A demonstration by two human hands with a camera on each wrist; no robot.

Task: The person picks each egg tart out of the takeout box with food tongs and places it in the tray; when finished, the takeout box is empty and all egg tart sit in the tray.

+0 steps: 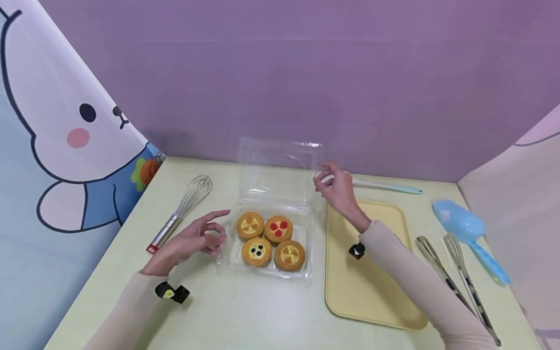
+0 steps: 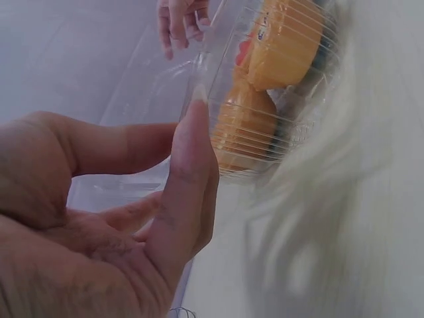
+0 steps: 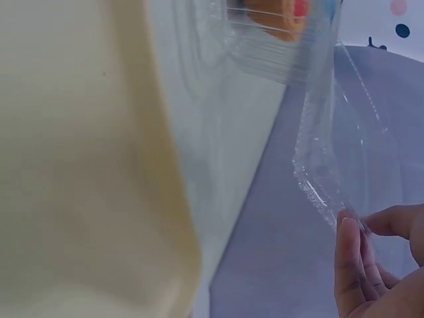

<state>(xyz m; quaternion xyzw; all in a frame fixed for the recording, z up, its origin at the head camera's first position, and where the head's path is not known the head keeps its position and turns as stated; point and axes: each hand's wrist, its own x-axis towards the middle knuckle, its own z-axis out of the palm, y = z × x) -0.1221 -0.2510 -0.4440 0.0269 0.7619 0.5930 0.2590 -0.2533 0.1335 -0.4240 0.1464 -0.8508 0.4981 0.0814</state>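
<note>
My right hand (image 1: 339, 187) is over the far left corner of the tray (image 1: 345, 287), thumb and fingers pinching the edge of a clear lid (image 1: 280, 170). That lid stands raised on the clear box (image 1: 280, 273), which sits on the table (image 1: 210, 311) just left of the tray. In the box are four tarts: wedge-topped ones at back left (image 1: 250, 225) and front right (image 1: 289, 255), a red-spotted one (image 1: 278, 229) at back right and one with dark dots (image 1: 256, 252) at front left.

My left hand (image 1: 194, 238) is well left of the tray, grasping nothing, fingers loosely spread by the box's left side; I can't tell whether they touch it.

Farther left of the tray lies a whisk (image 1: 180, 214). Behind the tray is a thin pale handle (image 1: 389, 186); to its right lie two metal serving tools (image 1: 466, 277) and, beyond them, a blue scoop (image 1: 463, 221).
</note>
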